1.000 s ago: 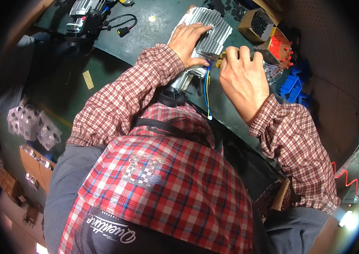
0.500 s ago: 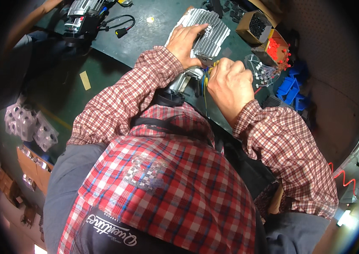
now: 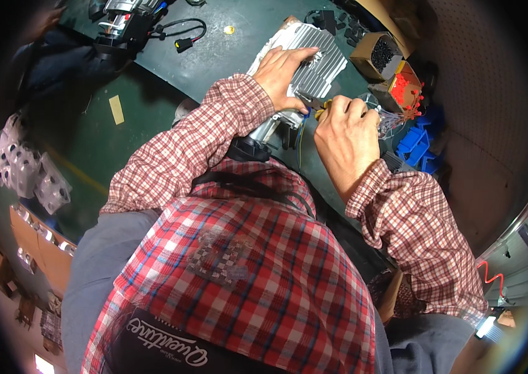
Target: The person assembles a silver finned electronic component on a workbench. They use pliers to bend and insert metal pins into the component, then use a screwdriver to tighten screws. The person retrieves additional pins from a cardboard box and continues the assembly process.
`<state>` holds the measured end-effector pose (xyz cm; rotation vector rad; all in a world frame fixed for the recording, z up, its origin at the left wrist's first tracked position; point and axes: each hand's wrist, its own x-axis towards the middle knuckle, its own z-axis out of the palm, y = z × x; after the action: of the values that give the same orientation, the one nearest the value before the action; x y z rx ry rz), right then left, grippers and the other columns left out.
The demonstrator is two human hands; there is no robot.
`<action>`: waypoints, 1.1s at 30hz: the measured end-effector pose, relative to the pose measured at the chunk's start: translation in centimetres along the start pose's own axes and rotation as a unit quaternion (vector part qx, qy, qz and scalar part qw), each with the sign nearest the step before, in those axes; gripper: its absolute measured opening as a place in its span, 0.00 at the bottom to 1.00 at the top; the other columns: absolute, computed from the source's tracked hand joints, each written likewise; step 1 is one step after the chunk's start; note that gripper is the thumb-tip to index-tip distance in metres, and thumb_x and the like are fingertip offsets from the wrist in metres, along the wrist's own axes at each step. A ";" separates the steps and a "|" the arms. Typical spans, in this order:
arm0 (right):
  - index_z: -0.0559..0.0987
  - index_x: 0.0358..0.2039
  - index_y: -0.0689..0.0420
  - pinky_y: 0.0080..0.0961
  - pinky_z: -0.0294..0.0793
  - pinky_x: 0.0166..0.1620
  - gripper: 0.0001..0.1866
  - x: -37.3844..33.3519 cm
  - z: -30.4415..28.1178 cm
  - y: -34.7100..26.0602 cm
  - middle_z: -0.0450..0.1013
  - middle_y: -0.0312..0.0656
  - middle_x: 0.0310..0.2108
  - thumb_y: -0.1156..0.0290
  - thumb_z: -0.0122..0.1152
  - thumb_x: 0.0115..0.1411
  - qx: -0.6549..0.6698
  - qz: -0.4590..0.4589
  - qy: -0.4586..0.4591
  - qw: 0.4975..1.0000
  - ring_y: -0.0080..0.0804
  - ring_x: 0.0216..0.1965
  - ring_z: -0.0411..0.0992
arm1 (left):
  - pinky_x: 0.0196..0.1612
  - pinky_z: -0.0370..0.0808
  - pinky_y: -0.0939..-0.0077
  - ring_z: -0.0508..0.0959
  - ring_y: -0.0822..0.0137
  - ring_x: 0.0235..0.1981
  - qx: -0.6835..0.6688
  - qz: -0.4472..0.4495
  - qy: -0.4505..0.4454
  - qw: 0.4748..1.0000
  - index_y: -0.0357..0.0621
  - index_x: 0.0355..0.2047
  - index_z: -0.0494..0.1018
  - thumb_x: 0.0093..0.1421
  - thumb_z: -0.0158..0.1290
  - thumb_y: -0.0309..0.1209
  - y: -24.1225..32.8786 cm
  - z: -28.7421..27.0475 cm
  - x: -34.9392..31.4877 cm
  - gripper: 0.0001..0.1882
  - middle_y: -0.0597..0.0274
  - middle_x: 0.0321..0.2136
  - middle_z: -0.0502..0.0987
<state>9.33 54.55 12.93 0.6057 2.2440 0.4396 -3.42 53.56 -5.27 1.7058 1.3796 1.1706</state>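
A silver finned metal housing (image 3: 323, 65) lies on the bench in front of me, joined to a cylindrical metal part (image 3: 267, 129) with a black end. My left hand (image 3: 278, 78) rests spread across its fins, fingers stretched out and thumb apart at the near edge. Thin blue and yellow wires (image 3: 303, 132) hang down beside that thumb. My right hand (image 3: 348, 128) is closed around pliers (image 3: 311, 100) with yellow handles. Their dark jaws point left, close to the housing's near edge and the left thumb. Whether the jaws touch anything is too small to tell.
Cardboard boxes of black parts (image 3: 384, 56) and red-capped parts (image 3: 404, 90) stand at the right, near blue bins (image 3: 415, 146). Another motor unit (image 3: 120, 25) with a black cable (image 3: 192, 37) lies far left, beside a person in dark clothes. Bagged parts (image 3: 24, 165) are at left.
My right hand has shifted slightly down and right with the pliers, whose jaws now show. My left hand remains on the housing. The other person's forearm at the upper left has moved.
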 end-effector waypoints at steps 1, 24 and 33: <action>0.80 0.35 0.61 0.41 0.62 0.32 0.12 -0.2 -0.4 -0.1 0.70 0.45 0.33 0.67 0.52 0.60 0.008 -0.001 -0.032 0.999 0.41 0.35 0.66 | 0.66 0.53 0.45 0.66 0.54 0.61 -0.003 0.009 -0.001 1.000 0.54 0.66 0.51 0.31 0.75 0.43 0.0 0.2 0.1 0.63 0.57 0.59 0.67; 0.81 0.35 0.63 0.40 0.60 0.35 0.14 -0.4 -1.0 -0.1 0.68 0.48 0.34 0.67 0.53 0.57 -0.053 -0.039 0.037 0.997 0.44 0.37 0.65 | 0.65 0.58 0.51 0.71 0.52 0.55 -0.030 0.034 0.053 0.998 0.47 0.64 0.54 0.33 0.74 0.36 -0.1 0.3 -0.3 0.59 0.56 0.51 0.73; 0.80 0.31 0.63 0.36 0.62 0.35 0.11 -0.4 -0.9 -1.1 0.67 0.46 0.33 0.69 0.54 0.56 -0.071 -0.010 0.063 0.995 0.40 0.36 0.64 | 0.63 0.60 0.45 0.70 0.49 0.56 -0.018 0.062 0.094 0.993 0.45 0.59 0.58 0.37 0.72 0.37 0.0 0.6 -0.9 0.50 0.54 0.53 0.71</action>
<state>8.60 53.28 13.23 0.4937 2.3116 0.6367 -2.94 52.73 -5.72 1.7125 1.3673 1.4487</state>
